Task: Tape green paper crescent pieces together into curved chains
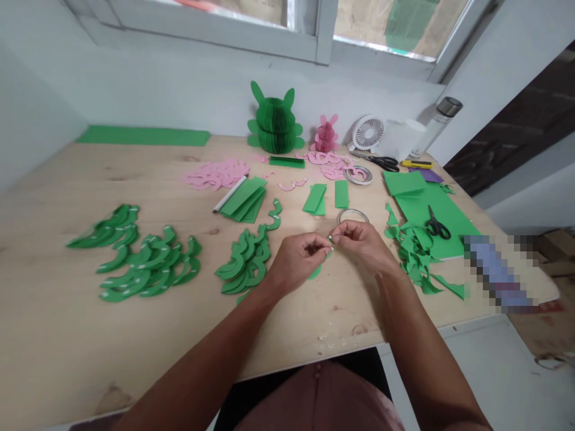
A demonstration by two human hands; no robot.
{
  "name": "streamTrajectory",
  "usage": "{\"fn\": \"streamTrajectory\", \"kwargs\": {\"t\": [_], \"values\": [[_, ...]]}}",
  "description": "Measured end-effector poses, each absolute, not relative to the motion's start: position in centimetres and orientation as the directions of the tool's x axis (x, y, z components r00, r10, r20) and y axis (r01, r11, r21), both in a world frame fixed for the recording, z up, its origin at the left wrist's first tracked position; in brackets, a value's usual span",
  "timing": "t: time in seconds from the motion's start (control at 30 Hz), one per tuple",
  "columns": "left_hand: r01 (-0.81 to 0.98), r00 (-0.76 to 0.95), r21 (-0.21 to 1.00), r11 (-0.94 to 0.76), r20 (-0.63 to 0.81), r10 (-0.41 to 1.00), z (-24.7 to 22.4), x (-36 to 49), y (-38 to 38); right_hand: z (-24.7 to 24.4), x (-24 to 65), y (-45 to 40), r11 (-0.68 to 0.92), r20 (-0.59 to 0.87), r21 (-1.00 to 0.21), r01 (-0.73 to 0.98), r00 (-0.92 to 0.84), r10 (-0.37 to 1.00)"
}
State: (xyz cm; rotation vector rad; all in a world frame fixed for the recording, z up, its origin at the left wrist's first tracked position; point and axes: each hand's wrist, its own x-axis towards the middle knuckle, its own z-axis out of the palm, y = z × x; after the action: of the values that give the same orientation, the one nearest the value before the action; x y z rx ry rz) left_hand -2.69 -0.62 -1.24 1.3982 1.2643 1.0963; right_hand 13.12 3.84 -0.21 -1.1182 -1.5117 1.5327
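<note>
My left hand [300, 260] and my right hand [359, 239] meet near the middle of the table, fingertips pinched close together. Between them is a curved green paper piece [315, 273], partly hidden below my left fingers, with small white bits at the fingertips. My left fingers are closed on this piece. What my right fingertips pinch is too small to make out. A ring of tape [353, 211] lies just beyond my right hand. Left of my hands is a pile of wavy green cutouts [245, 260], and farther left are more curved cutouts [150, 263] with white strips on them.
Green scraps [415, 254], black scissors [436, 224] and green sheets [449, 209] lie right. Folded green papers [245, 200] and pink cutouts [220, 173] lie beyond my hands. Green [275, 126] and pink [326, 134] paper figures, a fan [368, 131] and a bottle [438, 126] stand behind.
</note>
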Motion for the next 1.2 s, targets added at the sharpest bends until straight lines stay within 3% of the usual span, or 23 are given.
{"fn": "streamTrajectory", "kwargs": {"t": [1.2], "values": [[0.394,0.122,0.894,-0.215,0.181,0.976,-1.07,-2.92,-0.84,-0.55,13.65,4.16,-0.09,-0.126,-0.987,0.13,-0.304,0.944]]}}
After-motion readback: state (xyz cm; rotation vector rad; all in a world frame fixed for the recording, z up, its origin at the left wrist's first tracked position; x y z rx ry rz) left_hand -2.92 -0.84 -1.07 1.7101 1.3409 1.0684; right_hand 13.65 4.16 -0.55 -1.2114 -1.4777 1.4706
